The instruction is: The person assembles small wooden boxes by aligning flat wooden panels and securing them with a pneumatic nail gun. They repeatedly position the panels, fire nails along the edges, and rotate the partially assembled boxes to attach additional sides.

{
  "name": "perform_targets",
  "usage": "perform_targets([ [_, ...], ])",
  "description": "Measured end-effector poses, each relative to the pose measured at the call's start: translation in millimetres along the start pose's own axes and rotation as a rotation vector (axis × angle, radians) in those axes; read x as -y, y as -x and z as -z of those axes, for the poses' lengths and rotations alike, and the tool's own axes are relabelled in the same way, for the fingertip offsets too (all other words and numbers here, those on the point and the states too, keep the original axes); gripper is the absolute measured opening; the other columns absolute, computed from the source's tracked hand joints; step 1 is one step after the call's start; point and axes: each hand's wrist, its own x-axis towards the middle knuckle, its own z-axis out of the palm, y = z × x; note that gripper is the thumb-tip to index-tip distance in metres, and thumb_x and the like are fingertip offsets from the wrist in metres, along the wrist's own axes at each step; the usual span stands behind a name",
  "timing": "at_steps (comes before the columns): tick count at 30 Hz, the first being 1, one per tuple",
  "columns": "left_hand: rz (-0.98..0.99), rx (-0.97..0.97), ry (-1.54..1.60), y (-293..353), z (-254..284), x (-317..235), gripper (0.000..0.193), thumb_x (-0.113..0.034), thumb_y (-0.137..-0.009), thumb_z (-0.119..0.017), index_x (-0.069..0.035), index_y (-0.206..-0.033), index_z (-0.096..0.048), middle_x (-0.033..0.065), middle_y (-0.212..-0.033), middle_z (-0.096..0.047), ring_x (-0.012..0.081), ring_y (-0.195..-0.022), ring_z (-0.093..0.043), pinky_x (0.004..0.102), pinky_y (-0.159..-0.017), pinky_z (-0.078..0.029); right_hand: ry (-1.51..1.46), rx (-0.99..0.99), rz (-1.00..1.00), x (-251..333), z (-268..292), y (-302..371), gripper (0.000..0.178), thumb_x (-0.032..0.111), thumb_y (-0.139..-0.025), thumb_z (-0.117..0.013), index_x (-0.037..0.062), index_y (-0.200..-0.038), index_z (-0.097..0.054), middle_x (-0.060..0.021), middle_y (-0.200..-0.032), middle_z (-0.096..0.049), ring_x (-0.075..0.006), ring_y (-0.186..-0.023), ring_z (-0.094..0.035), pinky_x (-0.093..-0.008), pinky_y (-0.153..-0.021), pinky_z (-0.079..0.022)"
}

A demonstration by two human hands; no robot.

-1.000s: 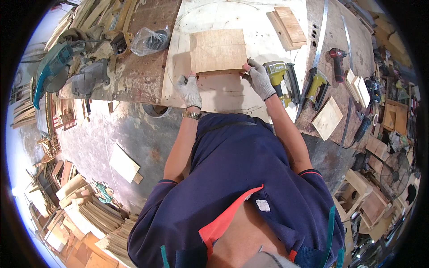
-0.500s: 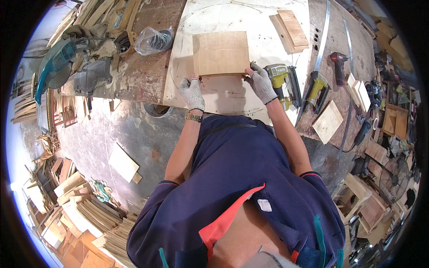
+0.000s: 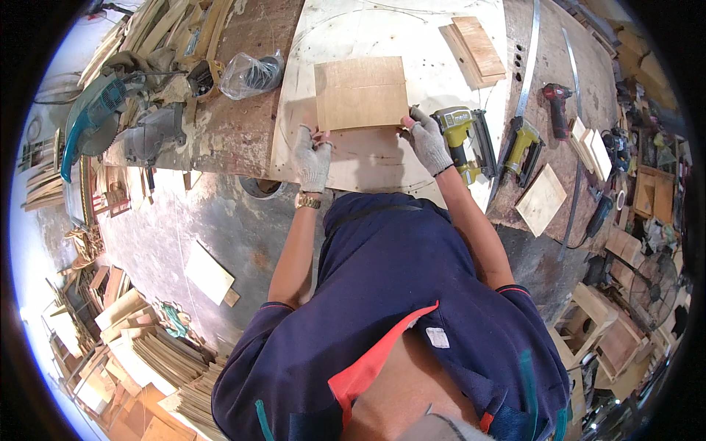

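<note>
In the head view, we see that the wooden board (image 3: 360,93) has shifted slightly toward the person since the earlier frame, and the left hand (image 3: 313,156) has drawn back a little with its fingers more spread. The board lies in front of the person, over a pale sheet (image 3: 353,29) on the worn surface (image 3: 239,143). Both hands wear light knitted gloves. The right hand (image 3: 424,138) pinches the board's near right corner between thumb and fingers. The left hand is at the near left corner, fingers parted; we cannot tell whether it grips the wood. Just right of the right hand we find a green and black nail gun (image 3: 458,137), with a second nail gun (image 3: 520,149) beyond it, then a red and black drill (image 3: 557,112). Two wood strips (image 3: 479,48) lie farther off on the sheet, and a clear plastic bag (image 3: 250,76) sits to the left.
</note>
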Motion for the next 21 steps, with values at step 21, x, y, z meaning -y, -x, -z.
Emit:
perform_targets([
  [21, -0.51, 0.297, -0.305, -35.3, 37.0, 2.3, 0.011, -0.001, -0.09, -0.079, -0.002, -0.096, -0.07, 0.0165, -0.085, -0.062, 0.0376, -0.081, -0.068, 0.0452, -0.07, -0.053, 0.012, 0.033, 0.0, -1.0, 6.2, -1.1, 0.038, 0.017, -0.112, -0.064, -0.0017, -0.145, -0.061, -0.0049, -0.122, -0.071, -0.0146, -0.11, -0.067, -0.0334, -0.094, -0.057],
])
